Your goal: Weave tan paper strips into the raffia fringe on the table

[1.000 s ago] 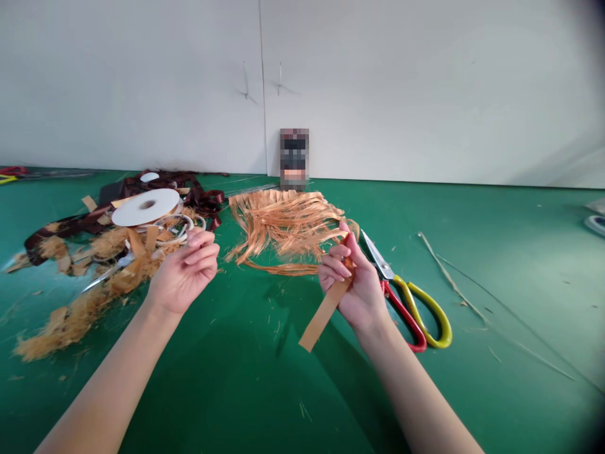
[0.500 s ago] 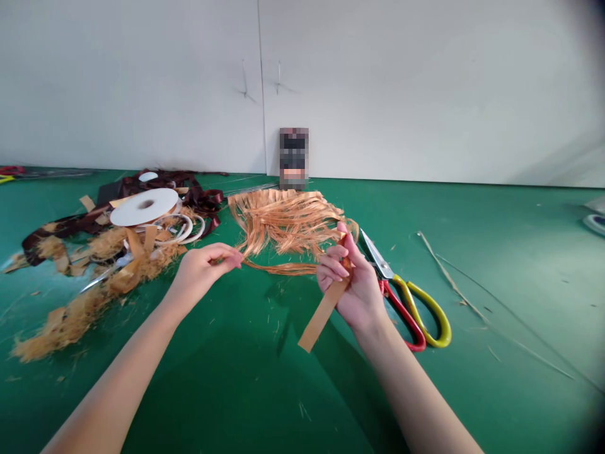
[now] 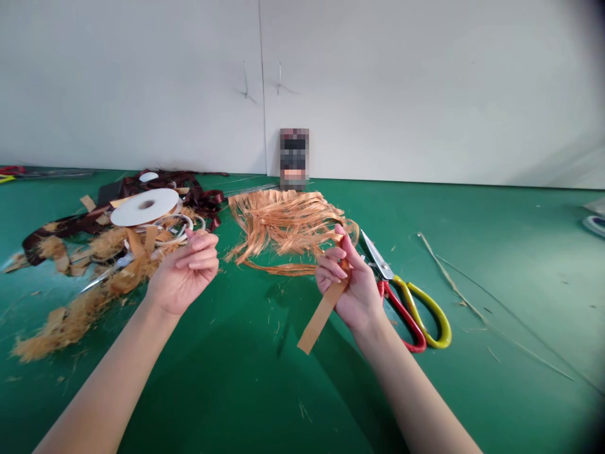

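Lower right of the frame, what has my right hand (image 3: 352, 284) got?

It's closed on a tan strip (image 3: 321, 325), which hangs down from the fingers toward you. Just past it, a fringe (image 3: 288, 230) of orange strands lies on the green table (image 3: 236, 391), some reaching toward that hand.

And my left hand (image 3: 184, 271)?

Raised and open, fingers loosely curved, nothing visible in them. It's near a white ribbon roll (image 3: 145, 207), a heap of fibre (image 3: 61, 334) and some dark ribbon (image 3: 203, 202).

What could go wrong?

Scissors (image 3: 406, 296) lie just beside your right hand, blade tip close to the fringe. A careless swing could snag strands on it, and a loosened pinch could drop the strip.

Any labels?

Nothing legible. The box (image 3: 293, 159) against the wall (image 3: 401, 82) is blurred out, and the roll shows no print.
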